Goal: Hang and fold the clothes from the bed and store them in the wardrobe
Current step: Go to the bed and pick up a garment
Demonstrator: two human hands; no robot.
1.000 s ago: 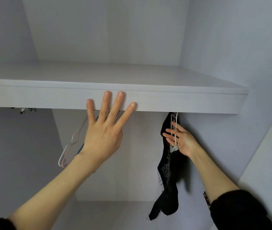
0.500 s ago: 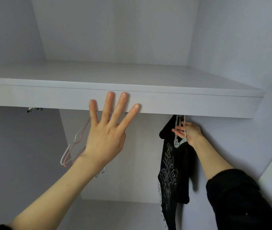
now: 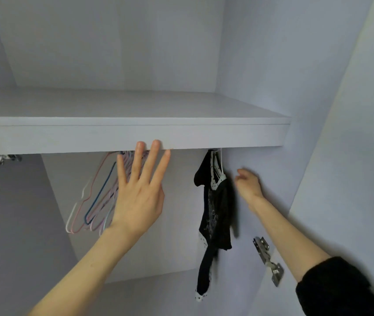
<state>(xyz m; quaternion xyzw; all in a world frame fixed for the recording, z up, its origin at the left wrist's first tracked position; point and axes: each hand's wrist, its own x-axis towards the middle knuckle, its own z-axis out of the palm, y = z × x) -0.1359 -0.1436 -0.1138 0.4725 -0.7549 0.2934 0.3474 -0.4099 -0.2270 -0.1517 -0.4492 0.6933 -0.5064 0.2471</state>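
While our left hand (image 3: 137,197) stays spread flat before the shelf (image 3: 131,136), in front of the empty hangers (image 3: 92,201) under it, the black garment (image 3: 213,215) hangs right of them. Our right hand (image 3: 247,185), further right, has released it, fingers loose: one piece stored.

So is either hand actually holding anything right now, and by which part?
Nothing is held. The left hand is open, its straight fingertips against the shelf edge. The right hand hangs free beside the black garment on its hanger, not touching it.
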